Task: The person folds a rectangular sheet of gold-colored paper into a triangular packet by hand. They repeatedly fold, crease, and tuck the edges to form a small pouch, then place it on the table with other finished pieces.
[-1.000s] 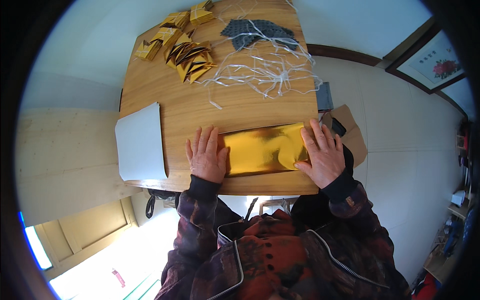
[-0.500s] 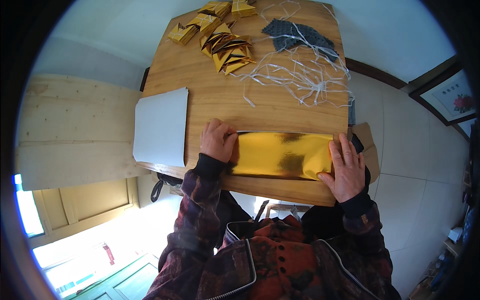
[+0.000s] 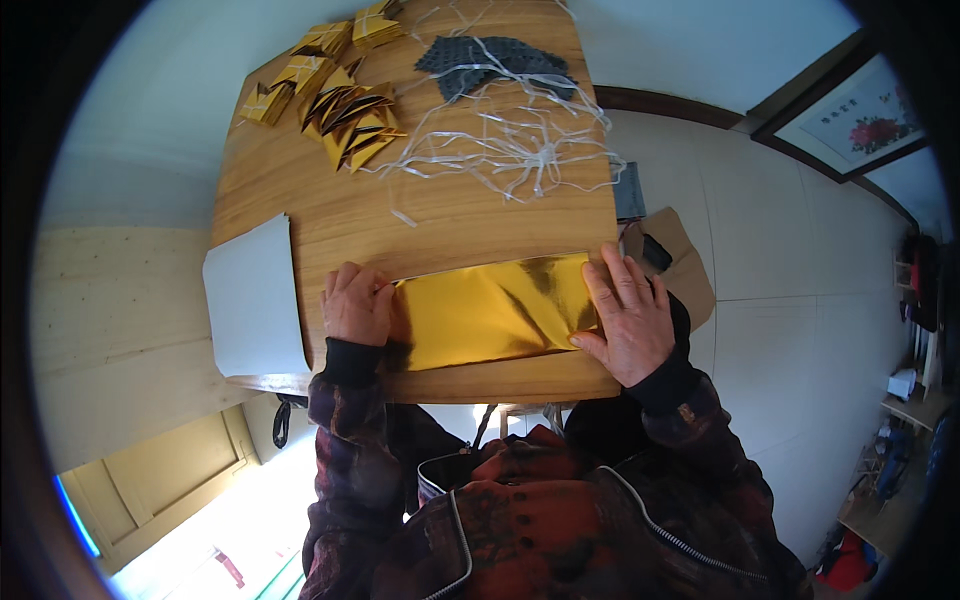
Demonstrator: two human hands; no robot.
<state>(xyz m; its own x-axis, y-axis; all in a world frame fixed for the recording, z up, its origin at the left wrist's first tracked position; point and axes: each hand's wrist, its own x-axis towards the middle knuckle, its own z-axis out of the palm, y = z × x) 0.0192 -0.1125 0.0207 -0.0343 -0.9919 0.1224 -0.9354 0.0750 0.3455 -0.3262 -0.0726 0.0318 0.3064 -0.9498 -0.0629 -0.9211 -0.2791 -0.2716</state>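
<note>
A long strip of shiny gold foil paper point(image 3: 490, 312), apparently folded over, lies along the table's near edge with soft dents in its surface. At its left end, my left hand point(image 3: 357, 308) has its fingers curled and the thumb and forefinger pinched on the paper's upper corner. Across the right end rests my right hand point(image 3: 632, 318), palm down, fingers stretched out and thumb apart, pressing on the foil. What lies under either palm is hidden.
On the wooden table point(image 3: 450, 235), a pale stack of sheets point(image 3: 257, 300) lies at the left. Folded gold paper pieces point(image 3: 350, 118), some in tied bundles point(image 3: 303, 72), sit at the far left. White plastic strings point(image 3: 540, 155) spread beside a dark grey textured cloth point(image 3: 495, 68).
The whole view has swung, so the table and everything on it sit further left. Both hands keep to the same ends of the foil paper, whose creases and reflections look different.
</note>
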